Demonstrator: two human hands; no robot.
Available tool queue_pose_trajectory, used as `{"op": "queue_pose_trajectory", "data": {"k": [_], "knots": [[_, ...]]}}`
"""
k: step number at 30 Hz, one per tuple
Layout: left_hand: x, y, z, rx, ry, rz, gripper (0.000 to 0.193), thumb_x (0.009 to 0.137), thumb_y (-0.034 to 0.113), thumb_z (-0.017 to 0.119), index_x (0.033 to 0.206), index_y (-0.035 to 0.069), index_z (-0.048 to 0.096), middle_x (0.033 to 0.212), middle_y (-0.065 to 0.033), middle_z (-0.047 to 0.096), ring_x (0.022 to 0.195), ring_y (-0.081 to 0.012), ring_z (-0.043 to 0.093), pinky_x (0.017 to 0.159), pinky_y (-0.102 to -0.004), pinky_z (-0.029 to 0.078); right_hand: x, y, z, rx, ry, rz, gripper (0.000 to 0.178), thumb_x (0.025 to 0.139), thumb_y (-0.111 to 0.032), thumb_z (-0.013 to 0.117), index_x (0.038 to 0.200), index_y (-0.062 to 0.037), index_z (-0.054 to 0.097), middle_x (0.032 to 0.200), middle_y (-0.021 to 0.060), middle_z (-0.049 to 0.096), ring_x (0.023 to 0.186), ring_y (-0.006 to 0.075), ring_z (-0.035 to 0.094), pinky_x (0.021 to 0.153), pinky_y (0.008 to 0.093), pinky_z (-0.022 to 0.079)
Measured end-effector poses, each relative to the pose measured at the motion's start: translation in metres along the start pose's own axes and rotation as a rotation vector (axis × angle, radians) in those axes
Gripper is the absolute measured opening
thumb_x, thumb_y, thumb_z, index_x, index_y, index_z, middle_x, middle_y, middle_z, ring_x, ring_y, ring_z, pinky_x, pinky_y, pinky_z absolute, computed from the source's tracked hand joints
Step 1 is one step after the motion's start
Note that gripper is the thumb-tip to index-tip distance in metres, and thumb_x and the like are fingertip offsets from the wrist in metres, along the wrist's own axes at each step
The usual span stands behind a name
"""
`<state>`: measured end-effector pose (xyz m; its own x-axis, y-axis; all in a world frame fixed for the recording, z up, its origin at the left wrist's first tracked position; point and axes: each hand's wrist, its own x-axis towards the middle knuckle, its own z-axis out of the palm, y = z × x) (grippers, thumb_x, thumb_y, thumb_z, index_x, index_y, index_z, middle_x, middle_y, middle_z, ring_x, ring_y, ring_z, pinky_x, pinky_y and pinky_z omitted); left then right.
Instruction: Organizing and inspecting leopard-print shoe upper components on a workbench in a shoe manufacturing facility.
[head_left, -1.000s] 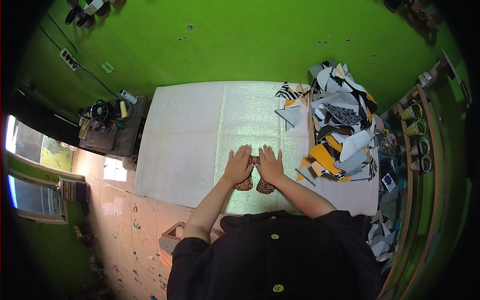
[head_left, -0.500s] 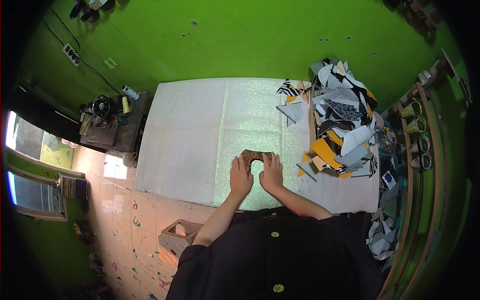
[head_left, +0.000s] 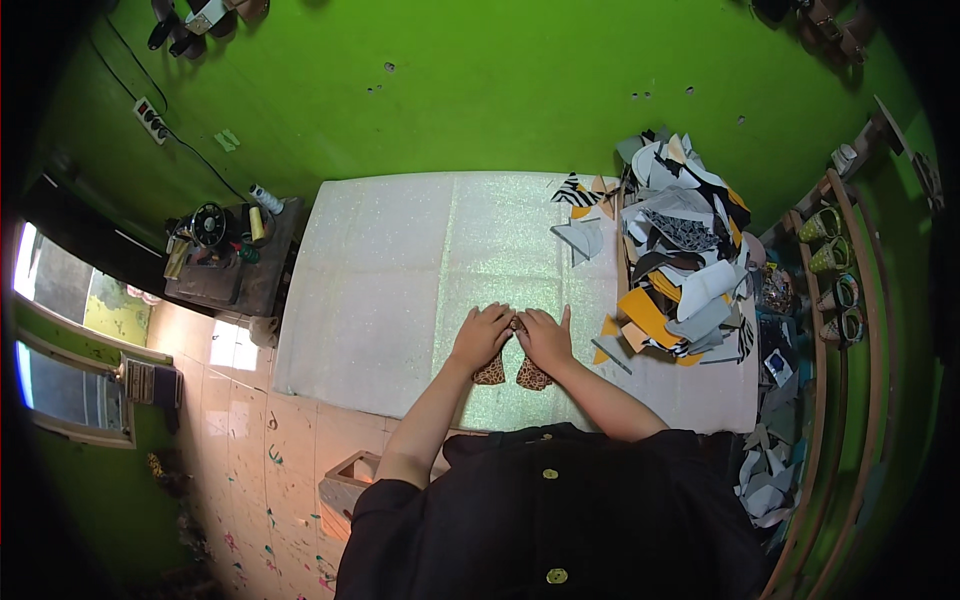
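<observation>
A small leopard-print piece, brown and black and seemingly cut from sheet material, lies on the pale, glittery sheet covering the table. Its two flared ends stick out toward me below my hands, and a bit of its middle shows between my fingertips. My left hand covers the left side, its fingers bent over the piece. From the right, my right hand grips the other side, one outer finger standing away from the rest. The fingertips of both hands almost meet at the middle. Both thumbs are mostly hidden.
A tall heap of cut scraps in grey, white, yellow and zebra print covers the table's right end. At left, a sewing machine and thread spools stand on a dark table. A wooden rack holds patterned shoes at right. An open box sits near my left elbow.
The leopard-print piece has come round so its ends point toward me below my hands. Both hands have shifted over it, fingertips closer together. The view has tilted slightly.
</observation>
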<state>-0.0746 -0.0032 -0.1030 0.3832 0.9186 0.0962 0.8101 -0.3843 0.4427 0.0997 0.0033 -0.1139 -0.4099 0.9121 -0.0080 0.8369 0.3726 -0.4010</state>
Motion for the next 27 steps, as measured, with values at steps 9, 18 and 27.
{"op": "queue_pose_trajectory", "data": {"k": [9,18,27], "knots": [[0.008,0.006,0.006,0.05,0.239,0.134,0.03,0.083,0.018,0.059,0.11,0.003,0.06,0.098,-0.0133,0.062,0.092,-0.0308,0.058,0.081,-0.0406,0.045,0.001,0.011,0.012,-0.097,0.279,-0.083,0.03,0.087,-0.031,0.056,0.109,-0.0111,0.058,0.101,0.0023,0.061,0.103,0.0193,0.055,0.105,0.0606,0.017],[0.009,-0.008,0.024,-0.021,0.127,0.065,0.04,0.076,0.015,0.063,0.113,0.002,0.058,0.1,-0.0148,0.061,0.089,-0.0326,0.057,0.08,-0.0409,0.045,0.01,0.006,0.0,-0.071,-0.064,-0.023,0.03,0.084,-0.025,0.059,0.109,-0.01,0.055,0.102,0.0059,0.057,0.105,0.0214,0.054,0.106,0.0605,0.017],[0.015,-0.016,0.031,-0.029,0.026,-0.005,0.038,0.075,0.012,0.062,0.11,0.001,0.056,0.096,-0.0153,0.059,0.091,-0.0342,0.056,0.08,-0.0428,0.045,0.019,0.006,0.008,-0.16,-0.111,-0.006,0.034,0.078,-0.02,0.06,0.109,-0.0087,0.054,0.1,0.0074,0.055,0.103,0.0256,0.052,0.106,0.061,0.017]]}}
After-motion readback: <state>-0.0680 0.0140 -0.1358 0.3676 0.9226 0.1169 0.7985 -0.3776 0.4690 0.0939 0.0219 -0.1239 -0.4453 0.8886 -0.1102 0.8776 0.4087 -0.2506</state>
